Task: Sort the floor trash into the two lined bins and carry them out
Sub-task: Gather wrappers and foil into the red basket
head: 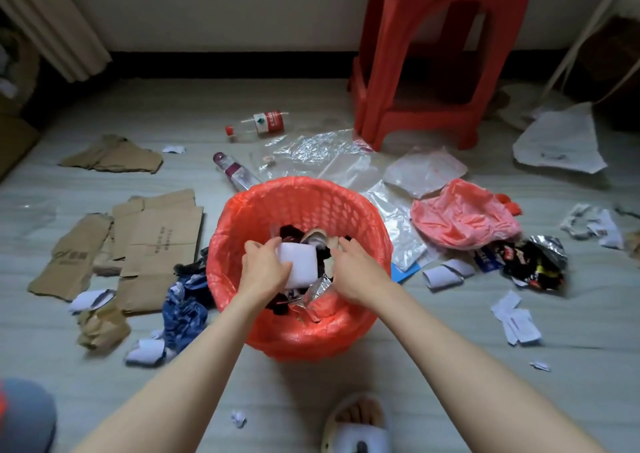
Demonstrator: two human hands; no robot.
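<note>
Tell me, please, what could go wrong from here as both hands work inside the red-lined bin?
1. The left hand grips a white piece above the lined bin; pressing down might drag the thin red liner off the rim.
2. The right hand sits among crinkled foil and mixed scraps, which might scratch it.
3. Clear plastic sheets and bottles lie on the floor close by, a possible slip hazard.

The right hand (358, 272) dips into the red-lined bin (360, 210) with its fingertips hidden among the trash, so whether it holds anything cannot be told. The left hand (265, 267) covers one side of the white block (299, 264), and motion blur softens both. The red stool (446, 54) is cut off by the top edge, and the bottle labels are too small to read
</note>
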